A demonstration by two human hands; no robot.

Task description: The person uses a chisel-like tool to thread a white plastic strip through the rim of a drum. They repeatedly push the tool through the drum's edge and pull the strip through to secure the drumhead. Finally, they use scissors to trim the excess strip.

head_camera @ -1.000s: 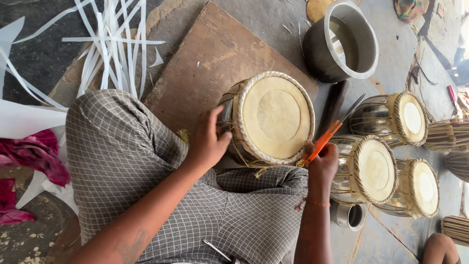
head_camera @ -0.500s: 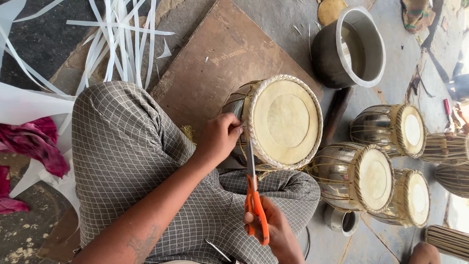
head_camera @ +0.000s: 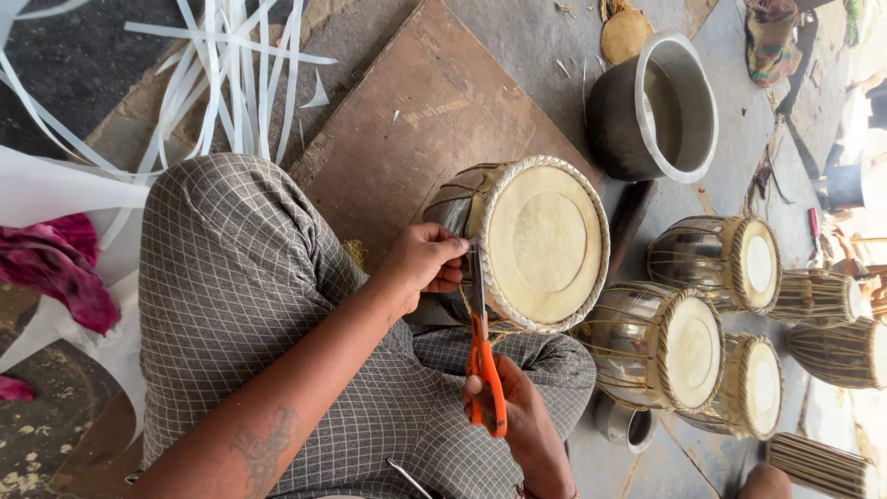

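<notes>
I see my left hand (head_camera: 420,268) pressed against the near rim of the drum (head_camera: 540,242), its fingers (head_camera: 451,248) drawn together and pinching something thin at the lacing; I cannot tell what. The drum lies on its side across my lap, its pale skin facing up at me, resting partly on the brown board (head_camera: 416,139). My right hand (head_camera: 517,416) is lower, near my knee, fingers clamped through the orange handles of the scissors (head_camera: 482,346). The blades point up and away, their tips just beside my left fingertips at the drum's edge; I cannot tell whether the blades are apart or together. My checked cloth (head_camera: 240,305) covers both legs under the drum. To the right, several more drums (head_camera: 688,346) lie close together on the floor. Far right of the board stands a metal pot (head_camera: 684,74). White strips (head_camera: 222,83) are spread on the floor at far left, with a red cloth (head_camera: 55,268) near them.
</notes>
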